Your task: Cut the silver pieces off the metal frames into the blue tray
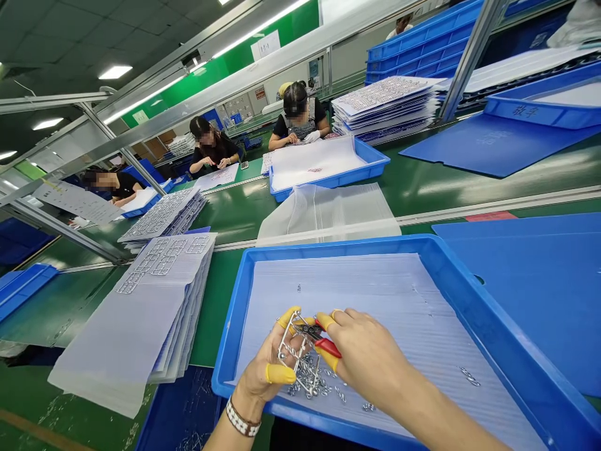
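My left hand [260,376], with yellow finger cots, is closed around a silvery rectangular sprue frame [283,341], holding it tilted above the tray. My right hand [364,354], also in yellow finger cots, grips red-handled side cutters [328,346]. Their dark jaws are at the frame's upper right part; whether the blades touch it I cannot tell. Below the frame, small silvery twisted pieces [307,373] lie heaped on white sheeting [357,282] inside a blue tray [328,248]. A few more such pieces [469,376] are scattered at the right.
Left of the tray lies a stack of white sheets [136,319] with silvery frames on top. A blue board [530,269] lies at the right. Beyond are another blue tray [375,161], sheet stacks [387,103], a slanting metal post [464,69] and several seated people [300,119].
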{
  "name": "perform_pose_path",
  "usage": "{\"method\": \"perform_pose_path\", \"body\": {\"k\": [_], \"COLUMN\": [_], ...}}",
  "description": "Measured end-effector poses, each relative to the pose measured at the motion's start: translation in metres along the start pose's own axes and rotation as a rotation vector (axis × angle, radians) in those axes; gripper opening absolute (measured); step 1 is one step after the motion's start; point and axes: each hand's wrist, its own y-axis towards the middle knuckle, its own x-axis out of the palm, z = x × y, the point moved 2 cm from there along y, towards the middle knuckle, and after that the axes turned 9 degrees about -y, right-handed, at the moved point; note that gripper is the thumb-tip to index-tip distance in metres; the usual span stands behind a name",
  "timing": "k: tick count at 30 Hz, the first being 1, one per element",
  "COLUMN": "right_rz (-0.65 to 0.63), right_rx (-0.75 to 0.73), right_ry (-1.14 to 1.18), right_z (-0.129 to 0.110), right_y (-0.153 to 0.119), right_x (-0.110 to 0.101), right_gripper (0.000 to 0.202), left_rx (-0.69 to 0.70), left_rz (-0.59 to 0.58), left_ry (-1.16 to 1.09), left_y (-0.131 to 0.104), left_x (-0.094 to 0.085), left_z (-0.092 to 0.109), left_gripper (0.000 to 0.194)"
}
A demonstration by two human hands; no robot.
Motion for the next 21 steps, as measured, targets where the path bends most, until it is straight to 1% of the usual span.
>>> {"method": "perform_pose_path", "body": {"k": [7,17,21], "right_rz": [-0.040,-0.081,-0.109], "right_rx": [0.010,-0.003,-0.001], "right_ry": [0.000,-0.009,-0.026], "right_z": [-0.0017,-0.0013,-0.0012], "right_y": [0.0007,0.0028,0.0041], "right_x": [-0.0009,-0.0022,0.0001], "right_gripper": [0.020,0.022,0.020], "left_rx": [0.001,0.010,0.006], "left_rz": [0.003,-0.025,-0.008], "left_ry": [0.059,0.153,0.181], "left_y": [-0.0003,0.0013,0.0017], "left_x": [-0.0036,-0.0059,-0.0059], "left_z": [-0.0008,-0.0016,-0.0008], "left_gripper": [0.096,0.103,0.102]}}
